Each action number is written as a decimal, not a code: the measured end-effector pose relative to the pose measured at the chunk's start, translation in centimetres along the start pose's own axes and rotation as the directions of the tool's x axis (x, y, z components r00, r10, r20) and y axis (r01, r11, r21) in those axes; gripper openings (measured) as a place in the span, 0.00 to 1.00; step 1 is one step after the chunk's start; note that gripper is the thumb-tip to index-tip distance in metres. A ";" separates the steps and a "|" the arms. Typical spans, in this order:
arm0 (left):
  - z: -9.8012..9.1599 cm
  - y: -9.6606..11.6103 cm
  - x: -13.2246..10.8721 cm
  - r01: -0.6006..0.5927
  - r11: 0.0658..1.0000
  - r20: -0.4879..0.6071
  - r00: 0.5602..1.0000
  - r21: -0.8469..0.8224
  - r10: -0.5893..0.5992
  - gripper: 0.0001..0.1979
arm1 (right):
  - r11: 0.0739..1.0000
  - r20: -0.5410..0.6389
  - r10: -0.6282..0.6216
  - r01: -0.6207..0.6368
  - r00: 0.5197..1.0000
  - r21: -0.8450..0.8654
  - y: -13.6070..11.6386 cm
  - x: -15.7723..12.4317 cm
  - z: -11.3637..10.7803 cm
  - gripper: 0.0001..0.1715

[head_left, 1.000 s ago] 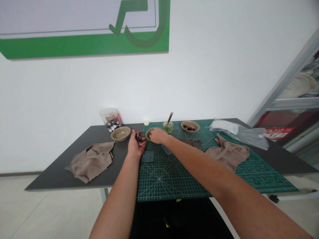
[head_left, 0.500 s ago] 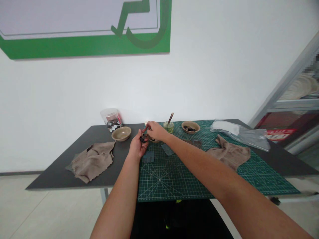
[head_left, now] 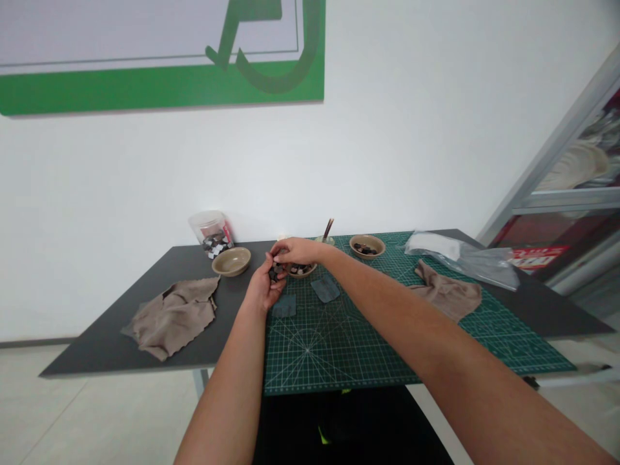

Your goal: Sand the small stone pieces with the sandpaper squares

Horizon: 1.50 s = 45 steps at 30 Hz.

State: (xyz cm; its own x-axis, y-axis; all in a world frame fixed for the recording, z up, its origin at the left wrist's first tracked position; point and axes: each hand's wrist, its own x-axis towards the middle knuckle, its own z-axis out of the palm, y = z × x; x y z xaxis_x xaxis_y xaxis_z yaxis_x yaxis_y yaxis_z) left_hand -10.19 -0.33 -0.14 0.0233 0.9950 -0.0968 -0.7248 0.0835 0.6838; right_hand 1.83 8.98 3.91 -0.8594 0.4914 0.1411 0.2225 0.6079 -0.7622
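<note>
Several small dark tile-like pieces [head_left: 276, 272] lie in my left hand [head_left: 262, 284], whose fingers curl around them. My right hand [head_left: 301, 250] meets it from the right, fingertips pinched together over the pieces; what they grip is too small to make out. Just under the right hand is a tan bowl [head_left: 303, 274] with more small pieces in it, partly covered by the hand. Close below, a dark blue-grey square [head_left: 325, 289] and another bluish square [head_left: 284, 305] lie flat on the green cutting mat [head_left: 310, 368].
An empty tan bowl [head_left: 231, 261] and a tilted clear jar of pieces [head_left: 213, 236] stand left. A brown cloth [head_left: 177, 316] lies before them. To the right are another bowl with dark pieces [head_left: 367, 247], a second cloth [head_left: 450, 294] and a plastic bag [head_left: 479, 265].
My right hand has come lower and flatter over the left palm, showing more of the bowl beneath. The view has shifted slightly to the right.
</note>
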 end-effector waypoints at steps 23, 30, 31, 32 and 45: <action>0.0 -0.3 -0.1 0.075 0.996 0.026 0.997 0.052 -0.077 0.18 | 0.998 -0.029 0.055 -0.055 0.998 -0.022 -0.5 -1.1 -1.0 0.17; 0.2 -0.2 -0.3 0.128 0.990 0.025 0.991 0.061 -0.130 0.18 | 0.995 0.016 0.060 -0.059 0.998 -0.081 -0.5 -1.8 -1.1 0.15; 0.2 -0.2 -0.3 0.131 0.990 0.027 0.991 0.061 -0.133 0.18 | 0.995 0.012 0.059 -0.058 0.998 -0.078 -0.4 -1.9 -1.1 0.15; 0.1 -0.2 -0.3 0.134 0.989 0.030 0.990 0.062 -0.136 0.18 | 0.996 0.010 0.056 -0.055 0.998 -0.067 -0.4 -1.9 -1.1 0.14; 0.3 0.3 -0.3 0.153 0.986 0.041 0.988 -0.067 -0.150 0.19 | 0.985 -0.053 0.027 -0.018 0.998 0.174 0.0 -2.4 -0.5 0.14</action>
State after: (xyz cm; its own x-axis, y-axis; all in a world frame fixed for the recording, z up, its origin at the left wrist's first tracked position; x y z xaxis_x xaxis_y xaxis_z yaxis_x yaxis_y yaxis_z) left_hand -10.22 -0.56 0.33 0.1598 0.9726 -0.1687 -0.7576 0.2304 0.6107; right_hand 4.11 8.13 3.88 -0.8275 0.5402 0.1535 0.1543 0.4815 -0.8627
